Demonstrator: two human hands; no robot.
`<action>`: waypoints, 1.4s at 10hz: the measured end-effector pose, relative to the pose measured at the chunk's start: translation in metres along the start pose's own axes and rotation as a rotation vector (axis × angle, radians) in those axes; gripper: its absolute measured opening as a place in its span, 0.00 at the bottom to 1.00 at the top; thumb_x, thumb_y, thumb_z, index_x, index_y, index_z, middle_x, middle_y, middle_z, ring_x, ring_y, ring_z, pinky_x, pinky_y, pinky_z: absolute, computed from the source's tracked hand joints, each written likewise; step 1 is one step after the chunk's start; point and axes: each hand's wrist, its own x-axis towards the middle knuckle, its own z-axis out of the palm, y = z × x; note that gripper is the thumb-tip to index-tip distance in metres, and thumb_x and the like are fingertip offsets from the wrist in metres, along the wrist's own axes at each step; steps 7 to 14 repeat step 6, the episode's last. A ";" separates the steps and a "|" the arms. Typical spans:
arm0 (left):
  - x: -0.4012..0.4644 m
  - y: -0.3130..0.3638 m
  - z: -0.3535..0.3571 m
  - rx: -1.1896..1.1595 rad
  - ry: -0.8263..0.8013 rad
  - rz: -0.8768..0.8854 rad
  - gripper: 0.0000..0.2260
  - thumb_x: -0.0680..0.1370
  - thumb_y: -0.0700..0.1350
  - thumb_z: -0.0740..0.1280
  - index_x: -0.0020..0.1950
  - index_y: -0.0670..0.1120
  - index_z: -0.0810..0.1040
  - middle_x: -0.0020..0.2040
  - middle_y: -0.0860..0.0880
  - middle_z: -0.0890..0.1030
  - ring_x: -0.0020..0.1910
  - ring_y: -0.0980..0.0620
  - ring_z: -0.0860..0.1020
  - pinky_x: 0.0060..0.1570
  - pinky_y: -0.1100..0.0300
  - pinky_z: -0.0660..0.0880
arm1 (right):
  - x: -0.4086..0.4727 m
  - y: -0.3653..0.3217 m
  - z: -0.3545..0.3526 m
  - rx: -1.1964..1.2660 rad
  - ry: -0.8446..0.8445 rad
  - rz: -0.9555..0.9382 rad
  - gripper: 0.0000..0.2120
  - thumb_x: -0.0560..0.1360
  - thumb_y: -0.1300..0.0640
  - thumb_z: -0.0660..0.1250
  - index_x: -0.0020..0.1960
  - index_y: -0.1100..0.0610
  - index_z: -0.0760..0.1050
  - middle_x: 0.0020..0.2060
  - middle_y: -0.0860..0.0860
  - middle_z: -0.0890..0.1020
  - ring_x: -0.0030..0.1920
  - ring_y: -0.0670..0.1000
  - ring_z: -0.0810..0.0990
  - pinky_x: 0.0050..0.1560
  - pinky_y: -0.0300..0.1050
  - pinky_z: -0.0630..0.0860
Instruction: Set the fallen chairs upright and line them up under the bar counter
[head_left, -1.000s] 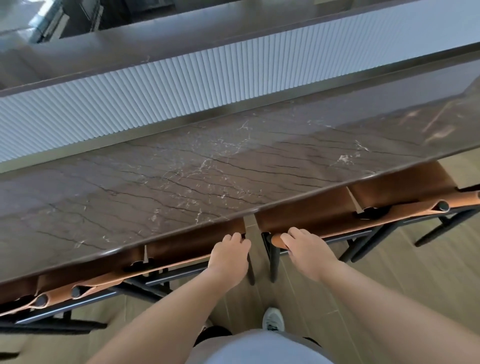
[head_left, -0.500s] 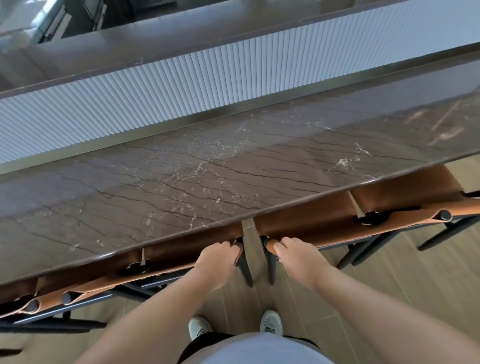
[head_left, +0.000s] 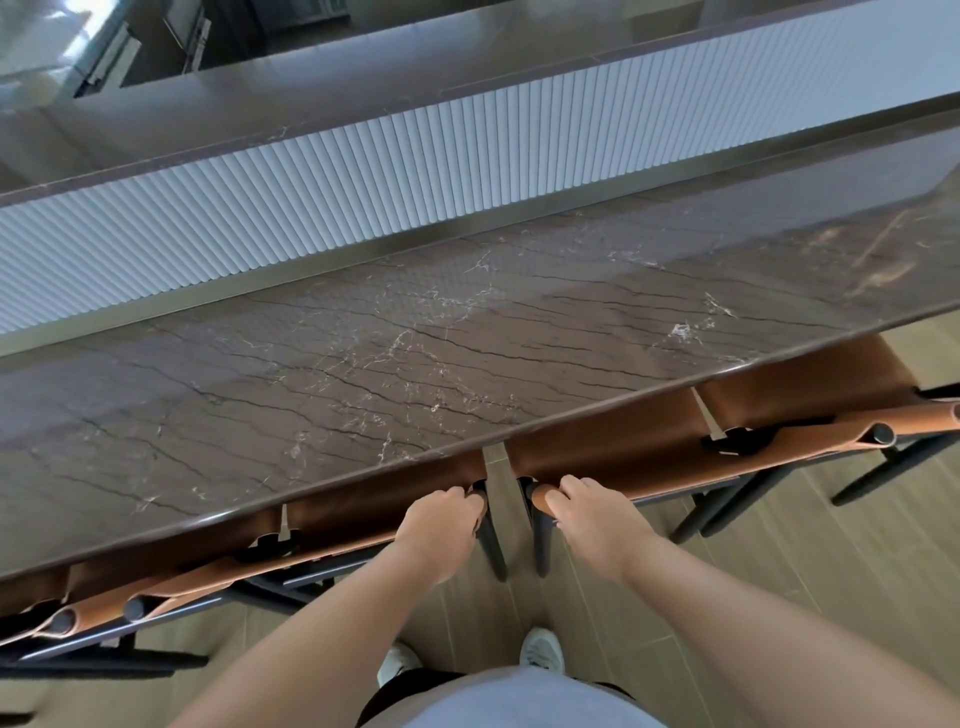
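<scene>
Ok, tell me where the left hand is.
Head view, low centre: the left hand grips the backrest corner of the left chair, just below the counter edge, across a narrow gap from the right hand.

Four chairs (head_left: 363, 525) (head_left: 613, 457) (head_left: 810, 395) (head_left: 31, 597), one bar counter (head_left: 415, 364), two hands (head_left: 439, 525) (head_left: 592, 514), two shoes (head_left: 543, 649) (head_left: 397, 667).

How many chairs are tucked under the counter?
4 show. One far left, one under the left hand, one under the right hand, one far right. More may sit out of view.
</scene>
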 end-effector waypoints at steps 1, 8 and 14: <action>-0.001 0.000 -0.004 -0.025 -0.015 0.000 0.14 0.80 0.49 0.63 0.65 0.47 0.71 0.57 0.46 0.75 0.58 0.42 0.76 0.53 0.49 0.76 | 0.000 -0.003 -0.001 -0.021 0.009 0.017 0.15 0.77 0.60 0.65 0.63 0.55 0.70 0.55 0.52 0.74 0.51 0.52 0.74 0.37 0.42 0.67; -0.069 -0.024 -0.025 -0.759 0.437 -0.215 0.23 0.75 0.61 0.63 0.70 0.59 0.70 0.59 0.66 0.70 0.59 0.65 0.71 0.53 0.72 0.65 | 0.009 -0.043 -0.048 0.475 0.302 -0.032 0.17 0.79 0.48 0.66 0.66 0.52 0.74 0.60 0.44 0.75 0.53 0.44 0.75 0.55 0.38 0.75; -0.069 -0.024 -0.025 -0.759 0.437 -0.215 0.23 0.75 0.61 0.63 0.70 0.59 0.70 0.59 0.66 0.70 0.59 0.65 0.71 0.53 0.72 0.65 | 0.009 -0.043 -0.048 0.475 0.302 -0.032 0.17 0.79 0.48 0.66 0.66 0.52 0.74 0.60 0.44 0.75 0.53 0.44 0.75 0.55 0.38 0.75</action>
